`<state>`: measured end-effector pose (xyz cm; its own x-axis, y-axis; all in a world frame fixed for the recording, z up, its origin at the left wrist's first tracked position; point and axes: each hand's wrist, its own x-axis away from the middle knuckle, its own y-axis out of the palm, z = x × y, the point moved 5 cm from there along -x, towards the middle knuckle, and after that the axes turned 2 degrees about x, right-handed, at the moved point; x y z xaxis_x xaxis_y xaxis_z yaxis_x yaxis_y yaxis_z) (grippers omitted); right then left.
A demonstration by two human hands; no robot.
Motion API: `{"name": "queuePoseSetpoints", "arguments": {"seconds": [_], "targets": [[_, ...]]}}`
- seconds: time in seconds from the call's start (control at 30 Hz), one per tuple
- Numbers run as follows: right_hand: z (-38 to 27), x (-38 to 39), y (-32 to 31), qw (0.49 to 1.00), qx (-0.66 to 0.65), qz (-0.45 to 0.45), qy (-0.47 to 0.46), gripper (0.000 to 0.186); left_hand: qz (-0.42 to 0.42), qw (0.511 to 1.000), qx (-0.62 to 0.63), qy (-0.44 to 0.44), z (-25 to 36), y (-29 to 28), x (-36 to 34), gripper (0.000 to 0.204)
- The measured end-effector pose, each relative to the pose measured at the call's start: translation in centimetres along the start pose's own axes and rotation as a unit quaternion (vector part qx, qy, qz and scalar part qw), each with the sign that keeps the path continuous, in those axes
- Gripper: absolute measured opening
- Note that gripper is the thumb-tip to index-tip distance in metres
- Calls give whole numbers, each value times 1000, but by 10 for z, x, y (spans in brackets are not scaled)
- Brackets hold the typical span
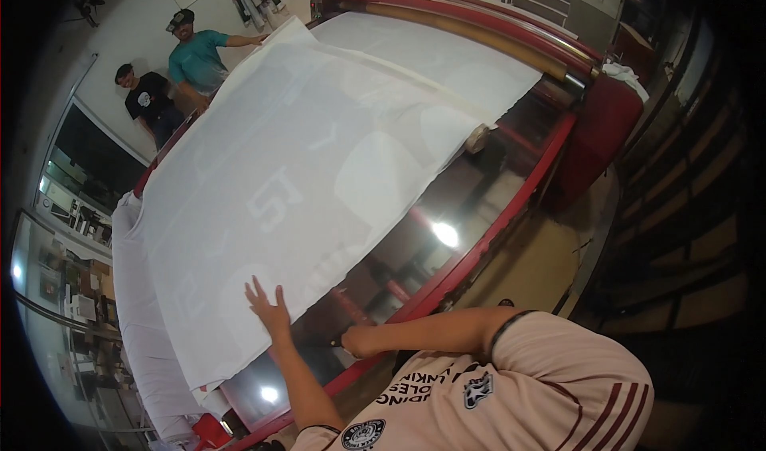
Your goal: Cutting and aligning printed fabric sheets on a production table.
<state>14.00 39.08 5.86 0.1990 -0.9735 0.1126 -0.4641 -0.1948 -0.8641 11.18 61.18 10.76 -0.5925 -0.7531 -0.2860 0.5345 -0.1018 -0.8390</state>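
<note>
A wide white sheet [231,204] with faint pale printed shapes lies across a large red-framed machine [479,271]. My left hand [270,311] is open, fingers spread, over the sheet's near edge; it seems to rest on it. Just to the right, my right hand [359,342] is closed above the machine's glossy surface, beside the red frame. A small dark bit shows at its fingers, too small to name. The far part of the sheet overlaps another white layer [415,44] that runs up to a long roller [479,38].
Across the machine stand two people, one in a teal shirt [199,59] with an arm stretched to the sheet's far edge, one in a black shirt [149,98]. White cloth [148,331] hangs at the left end. A red housing [594,136] closes the right end.
</note>
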Motion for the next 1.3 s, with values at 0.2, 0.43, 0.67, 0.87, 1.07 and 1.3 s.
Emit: {"name": "queuePoseSetpoints", "arguments": {"seconds": [0.2,0.43,0.67,0.87,1.07,1.3], "targets": [[158,339,-34,885,-399,83,226,33,55,995,76,16,121,49,41,62],[316,599,-156,573,-633,448,265,24,-87,981,172,18,365,184,83,58],[477,583,-323,668,-499,468,293,19,-95,956,205,184,551,263,26,54],[604,495,-437,735,-337,425,408,53,-62,950,237,193,624,325,-66,52],[762,402,-520,779,-243,335,471,56,-126,947,187,228,699,419,-228,49],[935,289,-559,786,-264,291,477,65,-127,976,132,118,698,574,-450,51]]}}
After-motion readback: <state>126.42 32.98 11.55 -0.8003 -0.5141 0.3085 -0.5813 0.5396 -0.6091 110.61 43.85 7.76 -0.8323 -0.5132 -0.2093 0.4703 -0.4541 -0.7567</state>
